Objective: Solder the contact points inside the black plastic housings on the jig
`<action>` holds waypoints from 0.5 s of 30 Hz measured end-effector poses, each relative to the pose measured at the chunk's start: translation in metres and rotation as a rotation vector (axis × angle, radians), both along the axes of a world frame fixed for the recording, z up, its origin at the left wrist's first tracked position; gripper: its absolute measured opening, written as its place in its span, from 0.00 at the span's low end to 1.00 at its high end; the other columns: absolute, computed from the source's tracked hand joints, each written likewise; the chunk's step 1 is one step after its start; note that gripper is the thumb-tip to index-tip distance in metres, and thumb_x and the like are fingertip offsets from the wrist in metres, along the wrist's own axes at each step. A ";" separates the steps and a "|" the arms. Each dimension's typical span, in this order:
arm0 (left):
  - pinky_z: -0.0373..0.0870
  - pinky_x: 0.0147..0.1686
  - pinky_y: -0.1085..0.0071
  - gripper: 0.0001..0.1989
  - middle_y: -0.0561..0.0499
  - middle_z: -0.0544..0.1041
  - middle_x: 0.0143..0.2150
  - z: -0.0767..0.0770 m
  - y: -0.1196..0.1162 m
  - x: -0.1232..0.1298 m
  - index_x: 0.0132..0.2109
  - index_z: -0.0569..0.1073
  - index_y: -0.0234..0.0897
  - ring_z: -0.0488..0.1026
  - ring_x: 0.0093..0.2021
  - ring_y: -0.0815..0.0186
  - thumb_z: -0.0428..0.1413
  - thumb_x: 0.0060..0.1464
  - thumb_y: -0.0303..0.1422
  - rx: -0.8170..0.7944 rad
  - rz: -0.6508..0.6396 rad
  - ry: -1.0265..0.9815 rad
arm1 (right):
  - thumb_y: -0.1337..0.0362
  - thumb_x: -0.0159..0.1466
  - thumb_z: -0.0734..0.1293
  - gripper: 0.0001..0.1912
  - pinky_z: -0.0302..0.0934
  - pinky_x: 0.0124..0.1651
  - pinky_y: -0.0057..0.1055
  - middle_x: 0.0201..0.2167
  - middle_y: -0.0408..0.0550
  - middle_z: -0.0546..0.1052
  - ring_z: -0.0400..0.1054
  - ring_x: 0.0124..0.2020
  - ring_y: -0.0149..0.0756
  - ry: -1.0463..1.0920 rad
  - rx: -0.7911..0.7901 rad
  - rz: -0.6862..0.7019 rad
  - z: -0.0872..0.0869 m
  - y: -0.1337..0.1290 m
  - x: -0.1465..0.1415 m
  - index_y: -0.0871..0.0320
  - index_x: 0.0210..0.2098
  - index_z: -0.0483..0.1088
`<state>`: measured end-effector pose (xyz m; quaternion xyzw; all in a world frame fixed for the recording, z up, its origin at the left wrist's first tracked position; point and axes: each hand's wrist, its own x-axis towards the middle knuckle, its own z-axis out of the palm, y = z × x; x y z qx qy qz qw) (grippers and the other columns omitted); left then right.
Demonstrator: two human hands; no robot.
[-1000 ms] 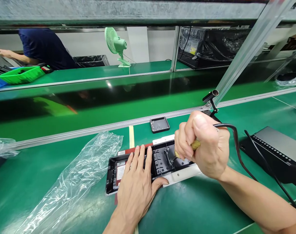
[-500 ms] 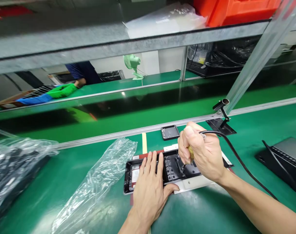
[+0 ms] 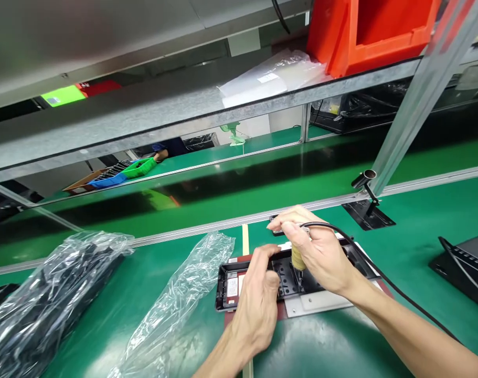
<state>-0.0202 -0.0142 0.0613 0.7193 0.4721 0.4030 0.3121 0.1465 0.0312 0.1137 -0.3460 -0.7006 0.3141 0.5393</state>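
Left grip (image 3: 258, 294) has curled over the long, black, hole-dotted housing (image 3: 287, 275).

A red bin (image 3: 333, 44) sits on the shelf (image 3: 163, 102) beside clear plastic sheeting (image 3: 248, 86). A green fan (image 3: 234, 134) stands on the far green bench (image 3: 272, 139).

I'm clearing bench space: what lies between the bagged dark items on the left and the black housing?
Crumpled clear plastic lies on the green bench between the bagged dark items and the black housing, as the head view shows.
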 end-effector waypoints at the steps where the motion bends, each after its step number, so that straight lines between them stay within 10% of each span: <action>1: 0.67 0.63 0.52 0.39 0.38 0.72 0.64 0.011 0.003 0.009 0.64 0.68 0.39 0.70 0.63 0.52 0.31 0.67 0.59 -0.013 -0.016 -0.093 | 0.52 0.76 0.59 0.19 0.66 0.54 0.40 0.44 0.50 0.77 0.72 0.50 0.41 -0.026 0.015 -0.011 0.001 0.000 0.001 0.54 0.45 0.78; 11: 0.69 0.57 0.60 0.39 0.42 0.78 0.45 0.047 0.029 0.073 0.43 0.73 0.38 0.74 0.51 0.57 0.31 0.64 0.64 -0.033 0.076 -0.593 | 0.48 0.76 0.54 0.24 0.54 0.68 0.47 0.62 0.50 0.70 0.60 0.66 0.45 -0.340 0.138 -0.059 0.015 -0.010 0.014 0.47 0.63 0.70; 15: 0.67 0.34 0.65 0.37 0.51 0.70 0.27 0.047 0.025 0.073 0.32 0.67 0.42 0.66 0.28 0.64 0.30 0.62 0.66 -0.138 -0.006 -0.607 | 0.49 0.77 0.54 0.24 0.59 0.63 0.43 0.59 0.49 0.73 0.66 0.60 0.41 -0.246 0.123 -0.092 -0.006 -0.014 0.036 0.48 0.64 0.68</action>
